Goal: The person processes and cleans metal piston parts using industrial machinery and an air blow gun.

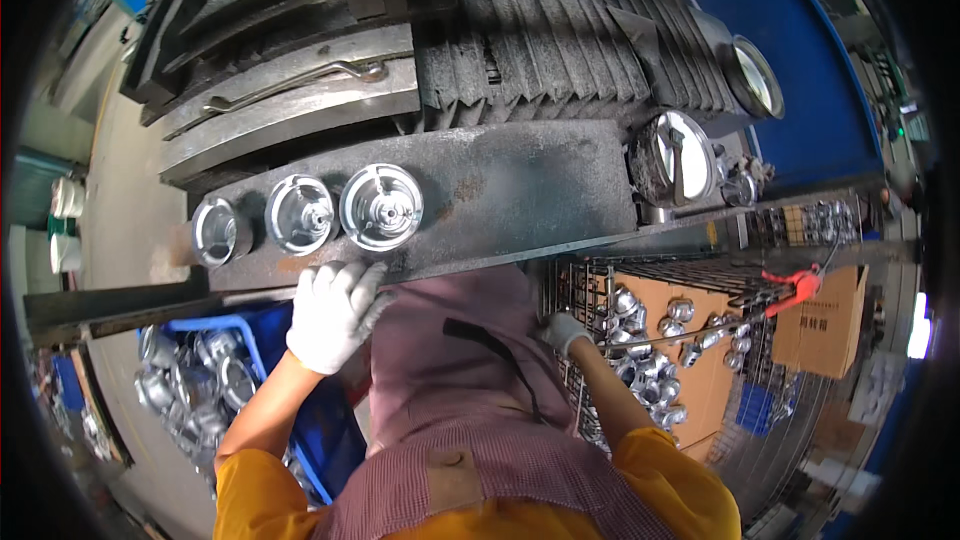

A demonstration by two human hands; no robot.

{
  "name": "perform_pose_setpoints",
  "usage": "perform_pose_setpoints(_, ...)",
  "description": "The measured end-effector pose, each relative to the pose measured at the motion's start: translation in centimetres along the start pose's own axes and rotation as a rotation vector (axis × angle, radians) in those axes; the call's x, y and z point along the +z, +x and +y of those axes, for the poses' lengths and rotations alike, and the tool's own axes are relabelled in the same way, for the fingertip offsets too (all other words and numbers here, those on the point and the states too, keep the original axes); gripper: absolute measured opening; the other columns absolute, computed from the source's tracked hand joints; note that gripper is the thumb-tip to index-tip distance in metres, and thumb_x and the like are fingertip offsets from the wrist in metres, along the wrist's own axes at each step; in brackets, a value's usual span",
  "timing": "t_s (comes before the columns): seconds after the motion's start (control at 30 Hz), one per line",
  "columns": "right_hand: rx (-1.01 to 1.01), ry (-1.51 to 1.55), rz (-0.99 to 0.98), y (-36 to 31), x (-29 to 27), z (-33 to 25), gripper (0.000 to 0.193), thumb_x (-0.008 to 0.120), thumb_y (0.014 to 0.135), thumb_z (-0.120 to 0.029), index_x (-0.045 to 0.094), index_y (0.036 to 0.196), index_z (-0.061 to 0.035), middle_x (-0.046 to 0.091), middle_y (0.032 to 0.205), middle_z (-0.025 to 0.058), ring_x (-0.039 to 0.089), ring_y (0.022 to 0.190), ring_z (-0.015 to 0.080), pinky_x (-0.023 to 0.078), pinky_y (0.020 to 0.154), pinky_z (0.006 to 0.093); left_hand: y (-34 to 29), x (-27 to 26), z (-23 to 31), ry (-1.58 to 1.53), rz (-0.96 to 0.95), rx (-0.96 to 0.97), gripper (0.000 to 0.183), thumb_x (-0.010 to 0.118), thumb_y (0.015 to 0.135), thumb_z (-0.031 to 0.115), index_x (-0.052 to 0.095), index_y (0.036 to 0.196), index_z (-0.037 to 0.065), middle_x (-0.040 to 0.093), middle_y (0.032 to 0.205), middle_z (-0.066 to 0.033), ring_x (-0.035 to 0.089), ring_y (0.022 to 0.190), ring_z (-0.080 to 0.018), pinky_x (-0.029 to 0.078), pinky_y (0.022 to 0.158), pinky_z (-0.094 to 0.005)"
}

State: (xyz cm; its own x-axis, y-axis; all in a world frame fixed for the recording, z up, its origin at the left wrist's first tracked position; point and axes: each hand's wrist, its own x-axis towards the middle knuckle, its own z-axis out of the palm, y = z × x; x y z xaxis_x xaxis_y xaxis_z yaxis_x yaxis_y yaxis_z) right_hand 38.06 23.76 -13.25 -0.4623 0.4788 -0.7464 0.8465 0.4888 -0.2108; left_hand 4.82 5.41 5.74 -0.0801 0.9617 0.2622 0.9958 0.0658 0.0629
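Cups [381,207], between nine and ten o'clock: glossy, smooth metal
Wrench [290,86], ten o'clock: smooth metal, dull sheen
Bellows [550,40], between twelve and one: matt, rough-looking pleats
Ledge [530,180]: dark, worn matt metal, rust-stained
Gloves [333,318]: matt cloth
Apron [380,475]: matt, textured cloth
Bin [338,430], seven o'clock: smooth plastic
Box [828,325], half past three: matt cardboard

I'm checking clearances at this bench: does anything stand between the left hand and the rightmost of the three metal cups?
Nothing visible does. From the left hand, only the front strip of the metal bench lies before the rightmost cup. The middle cup sits to that cup's left.
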Motion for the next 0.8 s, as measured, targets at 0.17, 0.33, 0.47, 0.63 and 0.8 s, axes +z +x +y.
perform_pose_setpoints(0.17, 0.08, -0.2, 0.019, -1.7, -4.6, -2.2, 0.037, 0.059, 0.077, -0.034, 0.069, 0.097, -0.0043, 0.066, 0.098, 0.0214, 0.063, 0.096, 0.0353, 0.051, 0.082, 0.0429, -0.8, -3.6, 2.2, -0.055, -0.055, -0.15, 0.036, 0.067, 0.077, 0.029, 0.059, 0.108, 0.012, 0.055, 0.094, -0.0053, 0.051, 0.083, -0.0232, 0.039, 0.072, -0.0372)
perform_pose_setpoints(0.33, 0.393, -0.041, 0.181, -5.5, -4.6, 2.3, 0.029, 0.056, 0.08, -0.027, 0.071, 0.093, -0.0062, 0.067, 0.099, 0.0189, 0.065, 0.096, 0.0333, 0.05, 0.085, 0.0409, -3.1, -7.1, 2.5, -0.037, -0.001, -0.392, 0.032, 0.07, 0.076, 0.021, 0.06, 0.105, 0.01, 0.058, 0.09, -0.0064, 0.053, 0.082, -0.0261, 0.042, 0.074, -0.0383)
perform_pose_setpoints(0.47, 0.323, -0.165, 0.116, -0.4, 0.8, 0.1, 0.027, 0.054, 0.085, -0.024, 0.069, 0.102, -0.0082, 0.064, 0.111, 0.016, 0.062, 0.104, 0.0311, 0.051, 0.084, 0.0406, -4.3, -6.4, 1.8, 0.049, 0.038, -0.453, 0.028, 0.07, 0.076, 0.021, 0.062, 0.102, 0.011, 0.059, 0.086, -0.0067, 0.055, 0.08, -0.0266, 0.043, 0.072, -0.0387)
perform_pose_setpoints(0.63, 0.015, -0.021, 0.52, 3.3, 3.5, 5.3, 0.044, 0.064, 0.079, -0.04, 0.065, 0.106, -0.0055, 0.066, 0.091, 0.022, 0.065, 0.085, 0.0382, 0.051, 0.073, 0.0476, -8.7, -4.5, -1.4, -0.013, -0.121, -0.364, 0.028, 0.064, 0.079, 0.028, 0.063, 0.101, 0.011, 0.06, 0.087, -0.0071, 0.056, 0.08, -0.0245, 0.043, 0.069, -0.0373)
perform_pose_setpoints(0.8, 0.139, 0.058, 0.565, 3.9, 5.2, 8.9, 0.038, 0.064, 0.082, -0.032, 0.065, 0.096, 0.0023, 0.066, 0.092, 0.0255, 0.063, 0.087, 0.0401, 0.049, 0.073, 0.0425, -16.3, -7.3, 0.2, 0.098, 0.008, -0.49, 0.032, 0.063, 0.08, 0.031, 0.06, 0.106, 0.012, 0.059, 0.083, -0.0073, 0.057, 0.076, -0.0245, 0.042, 0.065, -0.0372)
